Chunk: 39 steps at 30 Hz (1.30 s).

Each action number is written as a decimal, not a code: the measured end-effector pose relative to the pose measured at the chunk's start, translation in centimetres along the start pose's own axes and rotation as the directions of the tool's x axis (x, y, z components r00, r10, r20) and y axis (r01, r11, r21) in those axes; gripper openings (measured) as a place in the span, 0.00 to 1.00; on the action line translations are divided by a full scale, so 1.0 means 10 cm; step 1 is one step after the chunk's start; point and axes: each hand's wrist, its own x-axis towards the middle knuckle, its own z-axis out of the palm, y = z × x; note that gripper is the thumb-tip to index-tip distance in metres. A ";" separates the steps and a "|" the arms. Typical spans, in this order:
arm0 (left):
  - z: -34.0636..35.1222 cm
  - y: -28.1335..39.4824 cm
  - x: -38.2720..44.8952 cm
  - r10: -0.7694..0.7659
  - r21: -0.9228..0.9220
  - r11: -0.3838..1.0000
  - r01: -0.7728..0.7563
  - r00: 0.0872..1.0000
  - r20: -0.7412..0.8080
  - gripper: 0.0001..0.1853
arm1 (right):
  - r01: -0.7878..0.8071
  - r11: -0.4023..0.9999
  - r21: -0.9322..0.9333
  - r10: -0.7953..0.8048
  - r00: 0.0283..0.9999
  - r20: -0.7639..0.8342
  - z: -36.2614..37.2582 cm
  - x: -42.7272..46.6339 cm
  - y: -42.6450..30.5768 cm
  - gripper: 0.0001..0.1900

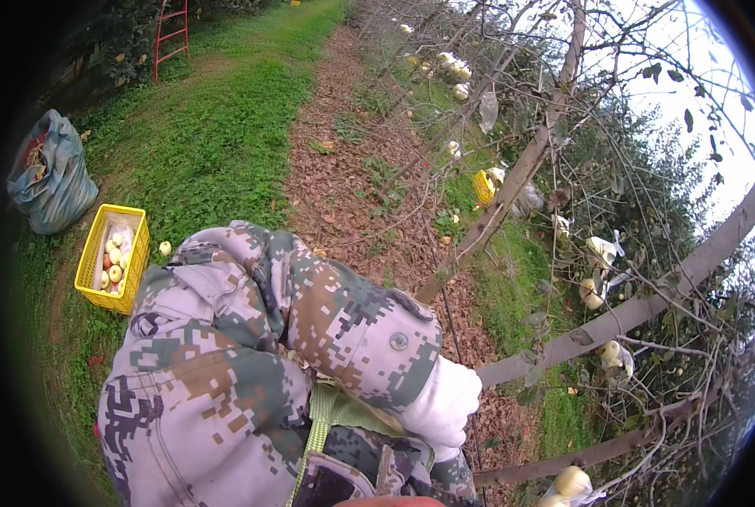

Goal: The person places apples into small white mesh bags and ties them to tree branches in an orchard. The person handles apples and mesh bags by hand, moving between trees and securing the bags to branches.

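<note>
My left hand [444, 402], in a white knitted glove, is bent in at the front of my body. Its fingers curl downward and away from view, so I cannot tell whether they hold anything. The camouflage sleeve [365, 329] crosses from the left. Below the forearm, a green bag [365, 412] hangs at my front by a woven green strap [317, 421]. Just beyond the glove runs a bare tree limb [542, 358]. My right hand is out of view. A pale apple in a clear plastic bag [571, 483] hangs at the lower right.
A yellow plastic crate [111, 260] holding several apples stands on grass at left, beside a stuffed blue sack [54, 174]. One apple [165, 248] lies nearby. A red ladder [171, 38] stands farther back. Branches, bagged apples [601, 252] and a thin dark line [444, 285] occupy the right.
</note>
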 end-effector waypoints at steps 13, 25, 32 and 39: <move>-0.49 -0.14 0.02 0.018 -0.235 0.971 0.051 0.958 0.286 0.13 | -0.003 0.994 -0.110 0.007 0.999 0.042 -0.02 0.01 0.18 0.13; -0.40 -0.91 0.21 0.378 -0.742 0.667 -0.066 0.888 0.261 0.20 | 0.246 0.945 -0.215 -0.235 0.969 0.074 -0.13 -0.03 0.29 0.18; 0.19 -1.15 -0.44 0.132 -0.576 0.817 0.021 0.966 0.223 0.23 | 0.218 0.969 -0.115 -0.220 0.976 -0.004 0.07 0.10 0.20 0.18; 0.17 -1.18 -0.32 0.163 -0.638 0.758 0.136 0.907 0.388 0.12 | 0.155 0.988 0.020 -0.156 0.987 0.045 -0.02 0.04 0.24 0.14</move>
